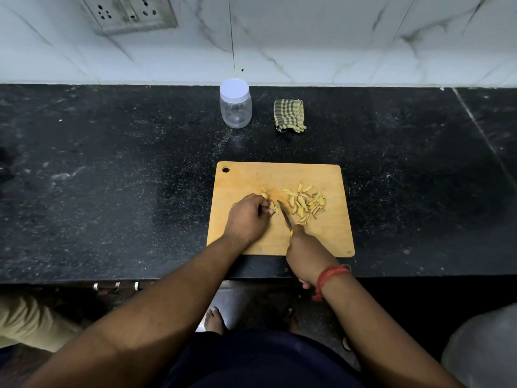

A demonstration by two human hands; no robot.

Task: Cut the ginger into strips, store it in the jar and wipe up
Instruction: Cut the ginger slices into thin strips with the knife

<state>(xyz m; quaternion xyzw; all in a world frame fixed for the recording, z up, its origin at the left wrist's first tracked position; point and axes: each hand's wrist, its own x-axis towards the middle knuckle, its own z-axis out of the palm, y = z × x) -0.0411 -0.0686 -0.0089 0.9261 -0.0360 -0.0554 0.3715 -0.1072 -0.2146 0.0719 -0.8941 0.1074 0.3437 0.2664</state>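
While my left hand (247, 217) sits on the wooden cutting board (330, 236), its fingers curl down over the uncut ginger piece (265, 196) and pinch it against the wood; most of that piece is hidden under my knuckles, so I cannot tell its long axis, only that a pale knob pokes out past the fingertips on the far side. Just right of those fingertips lies the knife (284, 215), its blade running from near my right hand away toward the wall and leaning slightly left, edge down beside the ginger. My right hand (306, 254) grips the handle with fingers wrapped tight; the handle is almost wholly covered, with only a sliver of yellow showing, and a red thread circles that wrist. Beyond the blade, to the right of both sets of fingers, the cut ginger strips (306, 204) lie in a loose heap on the board, most strips pointing roughly away from me. Well past my fingertips, near the wall, stands a clear jar (235, 107) with its white lid on, and to its right a folded checked cloth (289, 115) on the dark countertop (112, 177).
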